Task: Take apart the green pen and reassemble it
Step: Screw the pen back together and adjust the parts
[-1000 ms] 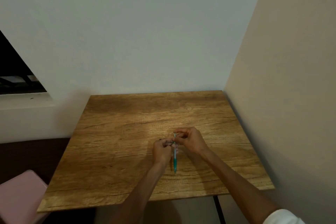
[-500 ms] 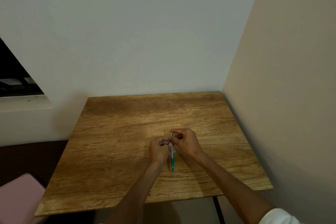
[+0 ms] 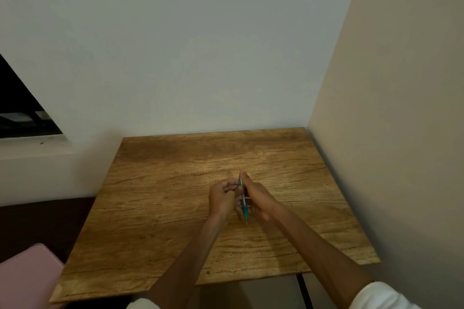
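Observation:
The green pen (image 3: 244,206) is held between both hands above the middle of the wooden table (image 3: 160,208), its tip pointing toward me and its clear upper part away. My left hand (image 3: 222,199) curls against the pen's upper half from the left. My right hand (image 3: 258,198) lies along it from the right, fingers stretched past its far end. The fingers hide much of the barrel, so I cannot tell whether the pen is in one piece.
The table stands in a corner, a white wall behind it and a beige wall (image 3: 389,133) along its right edge. A pink seat (image 3: 27,276) is at the lower left. A dark window opening (image 3: 17,110) is at the left.
My right hand has straightened, its fingers now stretched along the pen instead of pinching its top end. The pen stays between both hands, pointing toward me. The view shifted slightly.

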